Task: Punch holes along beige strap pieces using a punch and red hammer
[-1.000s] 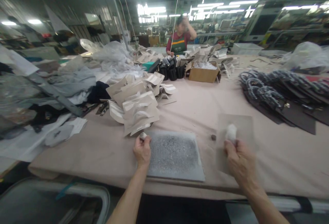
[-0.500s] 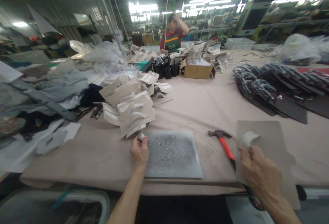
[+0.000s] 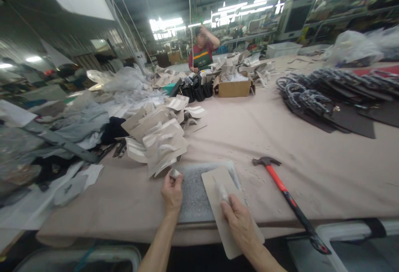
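Head view: right hand [image 3: 240,222] is closed on the beige panel [image 3: 212,189], thumb pinning a white strip, laying it over the grey pad [image 3: 193,199] at lower centre. Left hand [image 3: 172,191] pinches a small white piece [image 3: 175,174] at the pad's upper-left corner. Squaring panel to pad looks due. Half a second back the panel sat lower right, beyond the hammer [image 3: 282,186].

The board panel [image 3: 229,209] looked like matt beige card, the pad [image 3: 193,193] rough speckled grey, the hammer [image 3: 288,199] glossy red-handled with a dark metal head.
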`<action>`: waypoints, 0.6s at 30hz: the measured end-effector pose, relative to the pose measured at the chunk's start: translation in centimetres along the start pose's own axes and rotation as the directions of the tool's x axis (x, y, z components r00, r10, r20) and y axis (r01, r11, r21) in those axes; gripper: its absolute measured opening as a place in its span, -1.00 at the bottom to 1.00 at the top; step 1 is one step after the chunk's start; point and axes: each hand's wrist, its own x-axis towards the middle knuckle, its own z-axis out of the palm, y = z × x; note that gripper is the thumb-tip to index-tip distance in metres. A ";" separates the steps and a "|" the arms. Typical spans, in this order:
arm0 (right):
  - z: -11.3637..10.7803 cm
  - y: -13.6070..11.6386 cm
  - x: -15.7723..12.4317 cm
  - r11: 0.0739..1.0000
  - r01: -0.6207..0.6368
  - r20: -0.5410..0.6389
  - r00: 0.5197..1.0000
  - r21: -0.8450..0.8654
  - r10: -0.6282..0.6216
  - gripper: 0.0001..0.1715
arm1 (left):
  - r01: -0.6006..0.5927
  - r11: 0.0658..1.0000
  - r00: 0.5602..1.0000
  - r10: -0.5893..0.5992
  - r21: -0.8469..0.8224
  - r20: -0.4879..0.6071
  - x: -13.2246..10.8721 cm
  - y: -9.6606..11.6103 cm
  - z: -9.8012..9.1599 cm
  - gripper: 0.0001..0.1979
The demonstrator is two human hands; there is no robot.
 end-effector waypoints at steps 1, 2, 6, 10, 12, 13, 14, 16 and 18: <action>0.0 0.2 0.0 1.000 -0.005 -0.014 1.000 0.000 0.005 -0.60 | -0.009 1.000 0.999 0.009 -0.002 0.033 -0.2 0.5 0.4 -0.49; 0.1 0.4 0.0 1.000 -0.007 -0.024 1.000 0.003 0.007 -0.60 | -0.021 1.000 0.997 0.021 -0.009 0.070 -0.4 1.0 0.9 -0.53; 0.8 0.9 -0.3 0.999 0.007 -0.049 0.999 0.045 -0.004 -0.57 | -0.064 0.994 0.968 0.084 -0.088 0.238 -1.8 3.8 4.4 -0.64; 1.7 0.9 -0.3 0.998 0.036 -0.098 0.995 0.044 -0.032 -0.54 | -0.017 0.984 0.912 0.089 -0.179 0.400 -2.6 5.1 8.2 -0.69; 2.0 0.7 -0.1 0.999 0.016 -0.130 0.991 0.052 -0.009 -0.54 | 0.024 0.981 0.879 0.071 -0.193 0.472 -2.7 4.7 9.6 -0.70; 2.1 0.6 0.0 0.998 0.003 -0.136 0.991 0.058 0.005 -0.56 | 0.042 0.980 0.863 0.061 -0.192 0.502 -2.7 4.4 10.1 -0.70; 2.1 0.5 0.2 0.998 -0.007 -0.134 0.991 0.059 0.014 -0.58 | 0.055 0.981 0.849 0.053 -0.187 0.526 -2.7 4.0 10.4 -0.70; 2.0 0.4 0.4 0.999 -0.012 -0.099 0.995 0.048 0.016 -0.62 | 0.066 0.983 0.831 0.043 -0.174 0.554 -2.7 3.2 10.9 -0.71; 1.7 0.4 0.6 0.999 0.002 -0.062 0.998 0.032 0.000 -0.62 | 0.065 0.985 0.823 0.036 -0.157 0.567 -2.7 2.7 11.1 -0.71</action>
